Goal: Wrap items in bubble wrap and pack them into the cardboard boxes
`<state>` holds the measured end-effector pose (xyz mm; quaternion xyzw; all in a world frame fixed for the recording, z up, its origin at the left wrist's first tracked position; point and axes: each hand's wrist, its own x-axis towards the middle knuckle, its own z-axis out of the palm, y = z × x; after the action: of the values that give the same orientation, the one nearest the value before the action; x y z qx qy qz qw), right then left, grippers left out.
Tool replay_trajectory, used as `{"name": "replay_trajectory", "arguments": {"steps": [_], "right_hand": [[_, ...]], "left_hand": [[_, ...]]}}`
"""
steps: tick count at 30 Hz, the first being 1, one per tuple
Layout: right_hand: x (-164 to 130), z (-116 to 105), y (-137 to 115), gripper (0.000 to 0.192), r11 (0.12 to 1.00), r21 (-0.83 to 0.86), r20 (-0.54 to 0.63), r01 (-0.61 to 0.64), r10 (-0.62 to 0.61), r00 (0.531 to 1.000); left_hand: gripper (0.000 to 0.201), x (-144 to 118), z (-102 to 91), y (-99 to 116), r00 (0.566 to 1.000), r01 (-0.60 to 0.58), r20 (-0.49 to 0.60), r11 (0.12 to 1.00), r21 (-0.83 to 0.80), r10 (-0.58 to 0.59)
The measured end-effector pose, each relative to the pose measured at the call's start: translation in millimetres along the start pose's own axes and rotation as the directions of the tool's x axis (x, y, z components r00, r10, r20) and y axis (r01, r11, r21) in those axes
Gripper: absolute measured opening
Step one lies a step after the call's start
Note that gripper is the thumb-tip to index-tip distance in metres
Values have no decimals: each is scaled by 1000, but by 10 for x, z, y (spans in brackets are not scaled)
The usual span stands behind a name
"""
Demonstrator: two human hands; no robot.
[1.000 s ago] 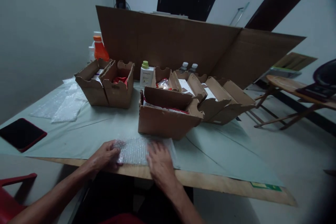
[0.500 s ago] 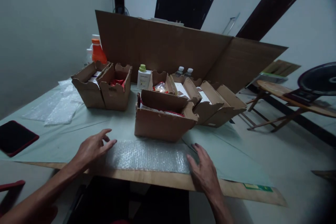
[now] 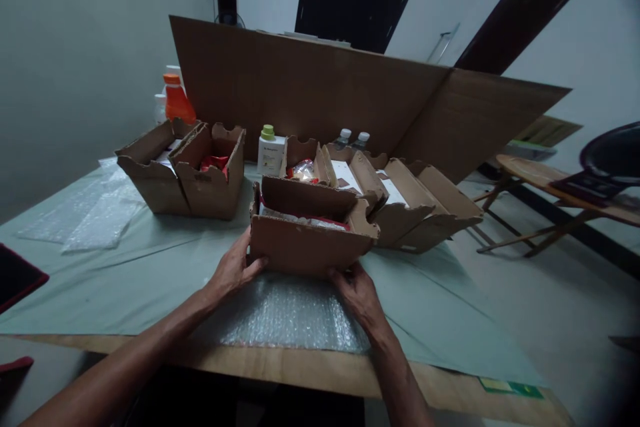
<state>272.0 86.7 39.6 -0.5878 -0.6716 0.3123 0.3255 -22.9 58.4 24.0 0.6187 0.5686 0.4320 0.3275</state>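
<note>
An open cardboard box with wrapped items inside sits just beyond a flat sheet of bubble wrap near the table's front edge. My left hand grips the box's lower left corner. At the lower right corner my right hand holds the box. Both wrists lie over the bubble wrap.
More open cardboard boxes stand behind, backed by a large upright cardboard sheet. A white bottle, an orange bottle, spare bubble wrap and a dark red-edged pad lie left. A wooden table stands right.
The bubble wrap was spread out flat by both hands. The hands then left it and moved forward to take hold of the nearest box at its two front corners.
</note>
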Motion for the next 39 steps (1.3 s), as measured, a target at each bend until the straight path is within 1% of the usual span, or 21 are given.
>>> {"name": "replay_trajectory", "arguments": {"steps": [2,4,5,6,7,8,10,12,13,15,17,20,22,24,27,30,33,35,37,38,39], "right_hand": [[-78,-56,15,57,1000,-19,-29,2,-3,1000],[-239,-49,-1,57,995,-94,-169,23,-39,985],[-346,5,-30,54,988,-145,-245,47,-82,966],[-462,103,-75,48,976,-197,-286,91,-147,947],[-575,244,-135,42,956,-245,-272,161,-227,935],[-677,416,-201,39,931,-277,-206,238,-299,932],[-820,783,-307,42,853,-332,33,403,-416,909],[-889,1026,-297,48,803,-414,170,428,-394,903],[-911,1056,-229,50,783,-466,192,413,-366,911],[-964,916,22,51,740,-576,154,348,-320,935],[-1033,579,349,50,697,-676,43,239,-287,957],[-1091,26,702,47,677,-735,-152,27,-204,967],[-1044,-188,736,48,712,-701,-200,-29,-159,967],[-916,-230,637,50,766,-642,-179,-38,-102,978],[-654,-97,424,49,811,-584,-117,-39,-37,992],[-485,10,296,30,832,-554,-49,15,-51,998],[-485,-92,215,18,862,-501,46,75,-60,997],[-541,-254,117,20,885,-447,105,132,-95,990],[-607,-414,-22,20,879,-405,95,251,-232,968],[-639,-470,-91,17,852,-405,59,333,-339,939],[-670,-502,-148,16,803,-425,18,418,-455,890]], "left_hand": [[71,-94,-52,-1,998,-20,-50,997,73,24],[72,-266,-66,-6,985,-58,-151,979,194,89],[70,-375,-45,-12,972,-98,-180,960,261,148],[67,-488,-2,-23,962,-154,-167,934,322,216],[62,-599,59,-39,954,-224,-107,902,369,280],[60,-699,130,-63,943,-298,-15,866,403,331],[57,-848,255,-135,907,-421,192,783,457,375],[57,-916,281,-239,870,-490,347,688,536,350],[58,-927,237,-298,860,-506,393,638,581,324],[60,-932,51,-419,863,-502,429,557,662,268],[58,-939,-203,-521,886,-461,410,523,717,217],[53,-935,-517,-585,932,-358,324,544,759,161],[52,-879,-617,-546,960,-275,254,576,769,119],[52,-775,-640,-454,973,-214,223,606,766,62],[46,-598,-600,-293,967,-168,250,632,757,-43],[32,-488,-573,-198,948,-161,301,661,733,-103],[15,-469,-636,-140,940,-171,327,693,700,-99],[13,-484,-726,-69,946,-200,322,716,668,-37],[13,-508,-821,21,955,-289,248,710,642,164],[14,-524,-859,57,933,-352,186,682,641,307],[14,-547,-884,74,883,-418,128,636,648,451]]}}
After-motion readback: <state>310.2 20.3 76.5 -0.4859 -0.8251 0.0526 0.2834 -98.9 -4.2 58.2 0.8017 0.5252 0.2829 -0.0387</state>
